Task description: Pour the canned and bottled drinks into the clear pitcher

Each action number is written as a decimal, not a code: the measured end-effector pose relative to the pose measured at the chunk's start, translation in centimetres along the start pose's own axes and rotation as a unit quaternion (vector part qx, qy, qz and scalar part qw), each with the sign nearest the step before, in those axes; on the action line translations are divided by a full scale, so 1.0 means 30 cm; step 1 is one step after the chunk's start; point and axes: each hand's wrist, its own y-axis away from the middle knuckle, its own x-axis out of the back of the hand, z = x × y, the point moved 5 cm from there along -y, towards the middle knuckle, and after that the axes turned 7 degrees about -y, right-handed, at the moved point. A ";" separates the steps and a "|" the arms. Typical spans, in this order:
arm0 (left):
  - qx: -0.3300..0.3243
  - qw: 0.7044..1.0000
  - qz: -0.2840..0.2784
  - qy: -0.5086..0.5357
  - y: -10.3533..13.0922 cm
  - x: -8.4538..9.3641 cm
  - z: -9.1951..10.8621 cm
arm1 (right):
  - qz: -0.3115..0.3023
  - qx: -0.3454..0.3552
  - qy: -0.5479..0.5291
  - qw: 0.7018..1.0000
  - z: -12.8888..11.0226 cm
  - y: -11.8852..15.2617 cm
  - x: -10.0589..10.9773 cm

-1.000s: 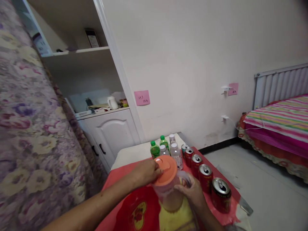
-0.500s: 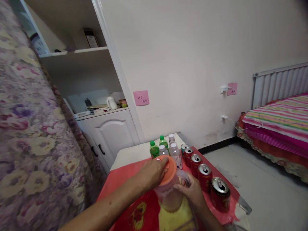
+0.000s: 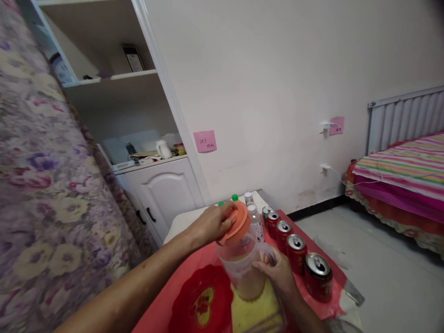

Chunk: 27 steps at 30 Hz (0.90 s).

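Observation:
A clear plastic pitcher (image 3: 243, 268) stands on a yellow patch of the table, cloudy in its lower part. My right hand (image 3: 275, 270) is wrapped round its handle at the right side. My left hand (image 3: 217, 224) grips the orange lid (image 3: 240, 222), which is tilted and raised at the pitcher's top. Whether the lid's far edge still touches the rim, I cannot tell. Left of the pitcher lies a red scalloped plate (image 3: 218, 289) with a yellow design in its middle.
Opened red cans (image 3: 296, 249) stand in a row along the table's right side. Behind the pitcher are white-capped bottles (image 3: 255, 224) and green-capped bottles (image 3: 235, 197), partly hidden. A floral curtain (image 3: 62, 199) hangs at left, beside a white cabinet (image 3: 166, 185). A bed (image 3: 405, 162) is at far right.
My left hand has raised the orange lid, which was seated on the pitcher and now tilts up from it. My right hand stays on the handle.

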 end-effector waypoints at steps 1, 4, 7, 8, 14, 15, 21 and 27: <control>0.002 1.000 0.013 0.017 0.008 0.002 -0.009 | -0.002 0.002 0.000 1.000 -0.004 0.003 -0.001; 0.020 0.989 0.041 0.137 0.049 -0.030 -0.040 | -0.009 0.009 -0.001 1.000 -0.017 0.012 -0.002; 0.059 0.942 0.049 0.326 0.097 -0.095 -0.075 | -0.013 0.014 0.005 1.000 -0.023 0.021 -0.003; 0.071 0.921 0.059 0.379 0.110 -0.113 -0.086 | -0.013 0.014 0.007 1.000 -0.022 0.023 -0.002; 0.123 0.801 0.166 0.562 0.144 -0.177 -0.154 | 0.004 0.005 0.008 1.000 0.007 0.025 0.002; 0.129 0.792 0.180 0.569 0.145 -0.182 -0.160 | 0.005 0.005 0.008 1.000 0.009 0.025 0.002; 0.125 0.812 0.140 0.553 0.137 -0.204 -0.138 | -0.003 0.011 0.018 1.000 0.009 0.027 -0.002; 0.120 0.847 0.120 0.503 0.129 -0.188 -0.109 | -0.003 0.013 0.021 1.000 0.012 0.028 0.002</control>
